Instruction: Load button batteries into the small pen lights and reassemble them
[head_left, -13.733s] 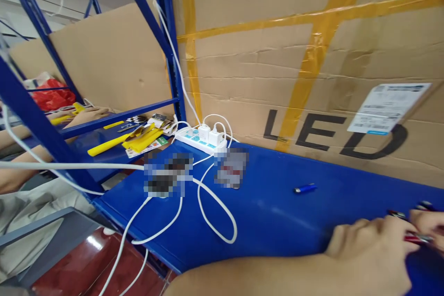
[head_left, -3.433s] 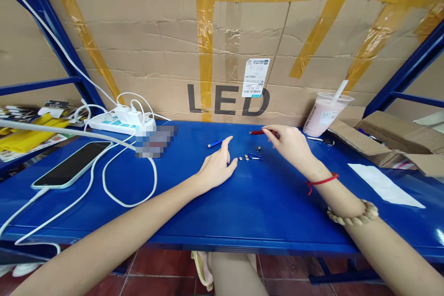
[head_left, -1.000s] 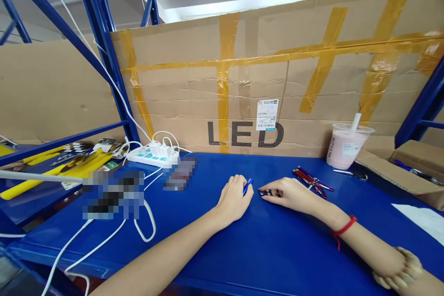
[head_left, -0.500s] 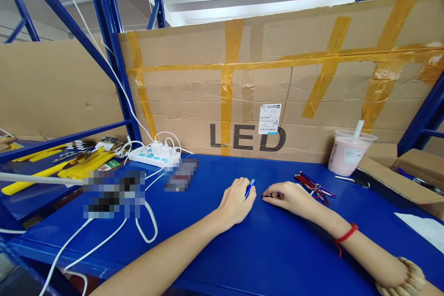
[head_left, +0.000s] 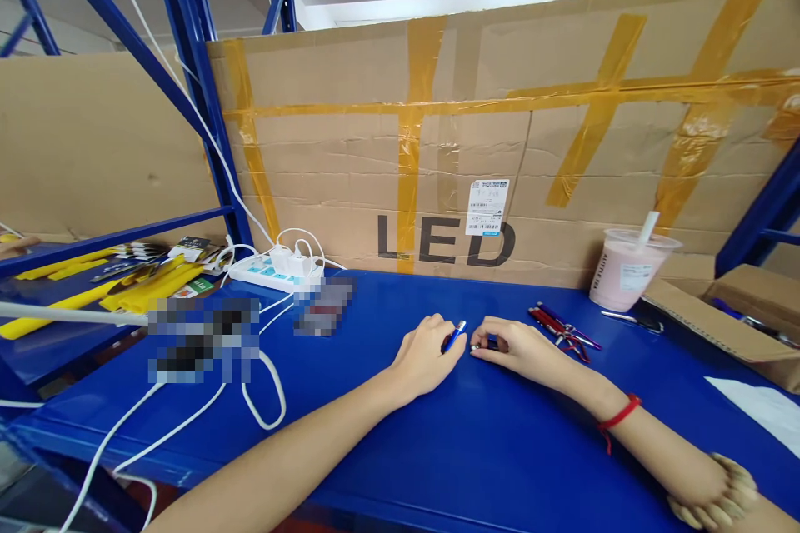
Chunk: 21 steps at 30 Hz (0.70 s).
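Note:
My left hand (head_left: 425, 360) is closed around a short blue pen-like piece (head_left: 456, 336) with a whitish end, which sticks up between thumb and fingers. Just to its right, my right hand (head_left: 516, 345) pinches a small dark and silvery piece (head_left: 476, 346), too little of which shows to name it. The two hands are close together over the blue tabletop (head_left: 400, 466), with a narrow gap between the fingertips. Beyond the right wrist lie several red and purple-blue pens (head_left: 563, 328) in a loose pile.
A pink drink cup (head_left: 628, 275) with a straw stands at the back right, near a silver-and-black pen (head_left: 631, 321) and an open cardboard box (head_left: 718, 325). White paper (head_left: 756, 412) lies at the right. A white power strip (head_left: 266, 275) and cables occupy the left.
The blue piece in my left hand is tilted more to the right, and the gap between my hands has narrowed. The view has shifted slightly.

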### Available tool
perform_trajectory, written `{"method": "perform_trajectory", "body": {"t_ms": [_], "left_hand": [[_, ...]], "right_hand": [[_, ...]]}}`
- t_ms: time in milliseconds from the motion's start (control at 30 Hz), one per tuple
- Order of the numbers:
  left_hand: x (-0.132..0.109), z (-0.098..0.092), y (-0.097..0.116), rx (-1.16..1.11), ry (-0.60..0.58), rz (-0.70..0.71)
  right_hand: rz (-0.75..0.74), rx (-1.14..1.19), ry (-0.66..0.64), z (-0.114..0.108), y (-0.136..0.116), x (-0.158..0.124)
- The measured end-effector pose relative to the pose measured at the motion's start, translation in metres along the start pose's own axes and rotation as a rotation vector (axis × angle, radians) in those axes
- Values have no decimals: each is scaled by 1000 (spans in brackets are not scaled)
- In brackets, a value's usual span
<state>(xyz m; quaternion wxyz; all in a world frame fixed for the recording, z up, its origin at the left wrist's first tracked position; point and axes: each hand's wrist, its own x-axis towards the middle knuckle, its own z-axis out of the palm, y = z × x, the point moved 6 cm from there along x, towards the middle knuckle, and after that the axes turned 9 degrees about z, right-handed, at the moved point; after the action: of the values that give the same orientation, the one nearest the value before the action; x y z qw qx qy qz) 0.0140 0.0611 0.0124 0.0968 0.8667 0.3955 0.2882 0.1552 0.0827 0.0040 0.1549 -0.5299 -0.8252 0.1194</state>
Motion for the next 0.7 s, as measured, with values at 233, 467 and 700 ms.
{"method": "perform_trajectory", "body": {"t_ms": [233,467,700], "left_hand": [[1,4,-9,-124,29,-24],[2,4,-13,-216,53,-24],[1,6,1,-152,-65,77]], "right_hand": [[-9,-10,-8,0,-1,0],[-171,-52,281,-23,-13,-8],[-216,290,461,-39,-32,-18]]}}
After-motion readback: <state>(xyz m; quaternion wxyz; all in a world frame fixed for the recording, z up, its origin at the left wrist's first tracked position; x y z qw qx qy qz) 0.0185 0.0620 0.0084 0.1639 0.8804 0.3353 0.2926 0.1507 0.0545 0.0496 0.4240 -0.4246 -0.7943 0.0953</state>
